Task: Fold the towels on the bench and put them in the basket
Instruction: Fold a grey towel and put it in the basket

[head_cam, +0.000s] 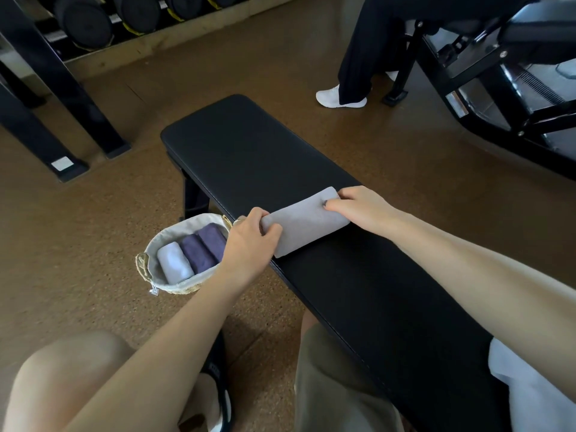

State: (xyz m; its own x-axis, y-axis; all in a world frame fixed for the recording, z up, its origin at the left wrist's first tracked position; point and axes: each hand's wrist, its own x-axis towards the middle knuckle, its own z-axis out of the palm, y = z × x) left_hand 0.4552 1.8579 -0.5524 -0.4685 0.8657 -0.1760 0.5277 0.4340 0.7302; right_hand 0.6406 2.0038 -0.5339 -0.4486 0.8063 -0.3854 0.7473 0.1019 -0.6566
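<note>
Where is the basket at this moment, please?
In the head view, the basket stands on the floor left of the black bench, just beyond the left hand, with three rolled towels inside.

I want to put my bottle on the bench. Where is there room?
The bench is bare beyond the grey towel, and again between towel and lap. It is crowded where both hands hold the towel. The basket already holds three towels.
</note>
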